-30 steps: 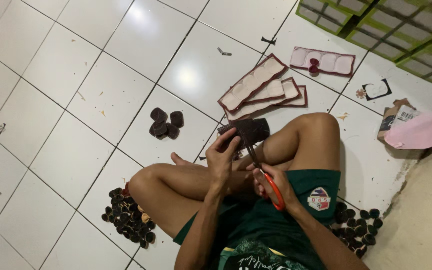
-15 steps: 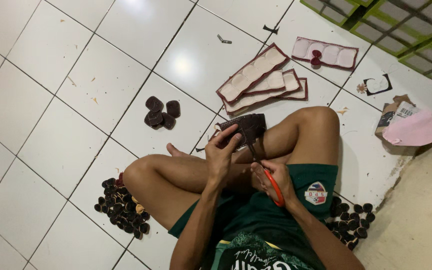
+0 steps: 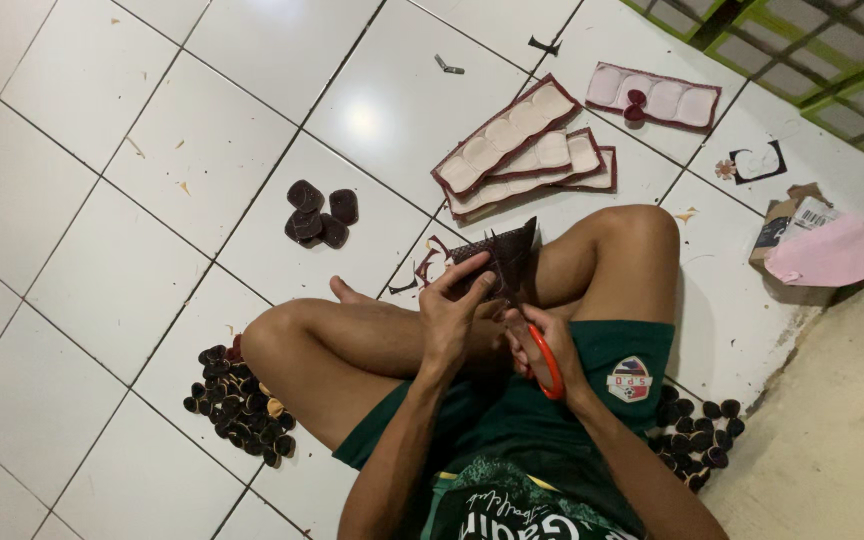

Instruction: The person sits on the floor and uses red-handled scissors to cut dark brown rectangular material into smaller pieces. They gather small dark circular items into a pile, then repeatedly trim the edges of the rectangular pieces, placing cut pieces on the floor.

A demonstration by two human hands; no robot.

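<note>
Two hands work above the crossed legs of a person sitting on a white tiled floor [image 3: 102,250]. The left hand [image 3: 452,310] curls its fingers around the lower edge of a dark maroon sheet [image 3: 502,255], thumb on top, pinching it and holding it up just over the knees. The right hand [image 3: 542,345] is closed through the orange handles of a pair of scissors [image 3: 547,365], whose blades reach up into the sheet; how far the blades are parted cannot be told. Four dark oval cut-outs [image 3: 317,215] lie in a small cluster on the tile ahead of the left knee. A larger pile of oval pieces [image 3: 237,405] sits beside the left thigh, another pile [image 3: 697,430] beside the right hip. Beyond the knees, maroon strips with oval holes [image 3: 522,150] overlap one another, and one more strip [image 3: 657,98] lies farther off toward the floor's far edge. A pink cloth [image 3: 822,255] rests on a small cardboard box [image 3: 777,225] at the right edge of the tiles.
</note>
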